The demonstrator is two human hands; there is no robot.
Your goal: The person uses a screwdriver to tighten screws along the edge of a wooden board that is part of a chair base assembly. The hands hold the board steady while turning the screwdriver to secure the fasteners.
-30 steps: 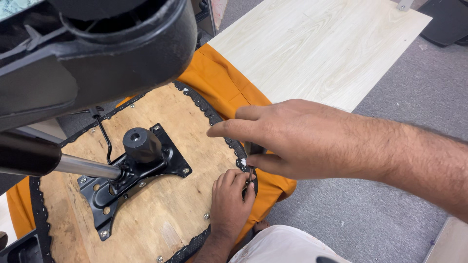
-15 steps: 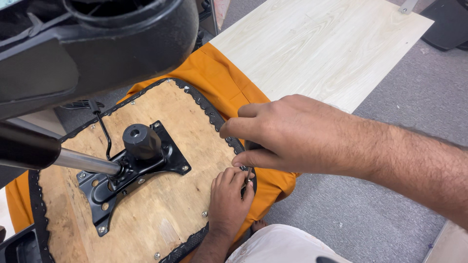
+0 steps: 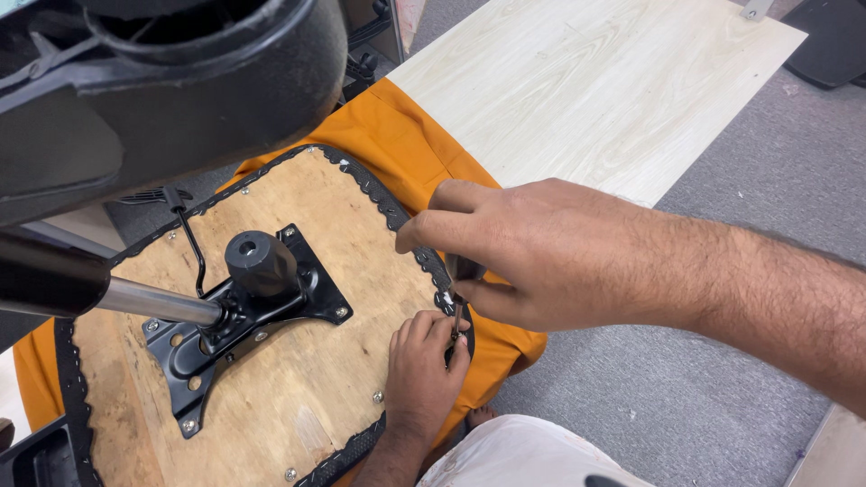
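Note:
An upturned chair seat lies in front of me, its plywood underside [image 3: 298,397] rimmed by stapled black fabric [image 3: 374,194] over an orange cushion [image 3: 397,144]. My right hand [image 3: 550,257] reaches in from the right, shut on a small dark-handled screwdriver [image 3: 462,269]. The tool points down at the seat's right edge. My left hand [image 3: 419,370] lies on the plywood just below it, fingertips pressed around the tool's tip, which is mostly hidden. A black metal mechanism plate [image 3: 316,293] with a round knob [image 3: 260,261] is bolted at the seat's middle.
A chrome gas cylinder [image 3: 153,302] runs left from the plate into the black chair base [image 3: 180,81] overhead. A pale wood-grain board [image 3: 586,81] lies on the grey carpet [image 3: 631,406] behind the seat. My light trouser knee [image 3: 532,455] is at the bottom.
My right hand has curled tighter over the screwdriver and settled at the seat's edge. My left hand has stayed in place. The view has shifted slightly.

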